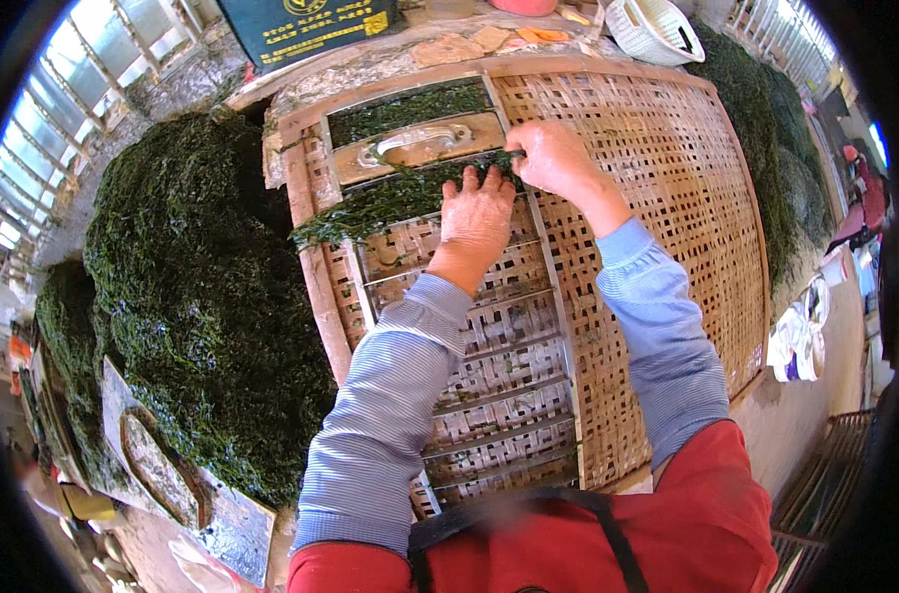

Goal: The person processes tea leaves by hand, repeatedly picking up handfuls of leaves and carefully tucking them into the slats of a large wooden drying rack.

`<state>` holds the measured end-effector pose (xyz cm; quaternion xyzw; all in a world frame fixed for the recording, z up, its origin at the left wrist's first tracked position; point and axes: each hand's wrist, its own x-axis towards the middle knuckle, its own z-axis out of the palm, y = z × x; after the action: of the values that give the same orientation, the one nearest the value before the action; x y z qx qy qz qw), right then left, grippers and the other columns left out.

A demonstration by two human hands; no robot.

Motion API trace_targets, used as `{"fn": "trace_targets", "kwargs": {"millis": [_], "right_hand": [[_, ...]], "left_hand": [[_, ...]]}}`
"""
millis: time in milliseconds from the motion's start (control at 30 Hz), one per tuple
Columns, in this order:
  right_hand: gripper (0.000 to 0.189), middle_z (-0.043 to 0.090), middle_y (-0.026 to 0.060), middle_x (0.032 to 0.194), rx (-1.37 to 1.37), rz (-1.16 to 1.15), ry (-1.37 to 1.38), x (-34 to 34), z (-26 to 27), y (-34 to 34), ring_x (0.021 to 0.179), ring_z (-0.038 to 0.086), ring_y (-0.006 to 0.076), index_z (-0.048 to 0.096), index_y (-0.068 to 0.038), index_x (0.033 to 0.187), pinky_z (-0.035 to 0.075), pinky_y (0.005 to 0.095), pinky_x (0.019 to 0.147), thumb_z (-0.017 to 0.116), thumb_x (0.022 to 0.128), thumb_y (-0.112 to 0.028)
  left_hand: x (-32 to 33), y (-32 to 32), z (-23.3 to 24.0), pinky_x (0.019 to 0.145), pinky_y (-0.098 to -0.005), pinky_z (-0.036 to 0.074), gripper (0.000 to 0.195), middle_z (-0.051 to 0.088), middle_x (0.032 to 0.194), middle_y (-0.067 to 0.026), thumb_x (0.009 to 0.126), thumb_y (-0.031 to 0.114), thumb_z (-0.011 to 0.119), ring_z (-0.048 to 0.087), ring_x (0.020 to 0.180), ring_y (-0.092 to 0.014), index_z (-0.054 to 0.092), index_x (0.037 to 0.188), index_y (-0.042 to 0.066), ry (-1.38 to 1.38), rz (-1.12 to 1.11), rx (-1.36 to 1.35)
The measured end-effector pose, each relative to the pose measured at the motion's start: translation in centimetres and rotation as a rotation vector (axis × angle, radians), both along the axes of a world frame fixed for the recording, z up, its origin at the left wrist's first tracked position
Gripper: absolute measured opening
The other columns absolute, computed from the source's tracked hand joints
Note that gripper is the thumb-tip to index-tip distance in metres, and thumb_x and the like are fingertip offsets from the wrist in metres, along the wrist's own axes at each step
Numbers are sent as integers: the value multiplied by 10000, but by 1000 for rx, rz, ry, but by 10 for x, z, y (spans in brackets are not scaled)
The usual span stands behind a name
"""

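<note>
A ladder-like metal frame point(561, 326) with several crossbars lies on a woven bamboo mat point(642, 193) edged in wood. Dark green seaweed point(398, 194) stretches across one of its sections, its left end hanging past the frame's side. My left hand point(479, 211) lies palm down on this seaweed, fingers slightly spread. At the strip's right end, my right hand point(557, 163) pinches some strands by the frame's side bar. Just beyond sits a wooden pressing board point(346, 164) with a pale handle point(420, 142). The farthest section holds packed seaweed point(412, 111).
A tall seaweed heap point(205, 296) stands left of the mat, with a board with a raised rim point(234, 530) at its near edge. More seaweed point(753, 141) lies at the far right. Beyond the mat are a dark printed bag point(309, 33) and a white plastic basket point(653, 33).
</note>
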<state>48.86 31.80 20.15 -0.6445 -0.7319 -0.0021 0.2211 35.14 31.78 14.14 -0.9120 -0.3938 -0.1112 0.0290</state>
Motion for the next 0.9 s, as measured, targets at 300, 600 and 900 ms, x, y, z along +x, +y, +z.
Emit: {"fn": "trace_targets", "kwargs": {"millis": [300,600,900], "right_hand": [[324,630,114,928,592,134,-334,-46,-77,-25,886,606,252,603,0,969,489,421,756,487,907,-297],[485,423,251,1269,321,-146,-60,-134,-52,0,1209,387,381,481,28,1195,341,492,989,498,890,-349],[483,409,113,1355,142,400,-115,-140,-61,-8,1282,347,256,466,-23,1228,279,426,1053,519,872,-346]], "left_hand": [[-83,10,13,844,-439,449,154,637,818,-136,774,140,520,619,809,-297,639,788,43,-437,339,197],[-152,22,19,745,-309,458,224,658,801,-120,890,160,511,613,761,-187,642,886,-21,-1381,234,-244],[-203,40,-25,1081,-442,210,680,336,1389,-154,631,8,607,198,1341,-357,431,1285,53,-423,258,-83]]}}
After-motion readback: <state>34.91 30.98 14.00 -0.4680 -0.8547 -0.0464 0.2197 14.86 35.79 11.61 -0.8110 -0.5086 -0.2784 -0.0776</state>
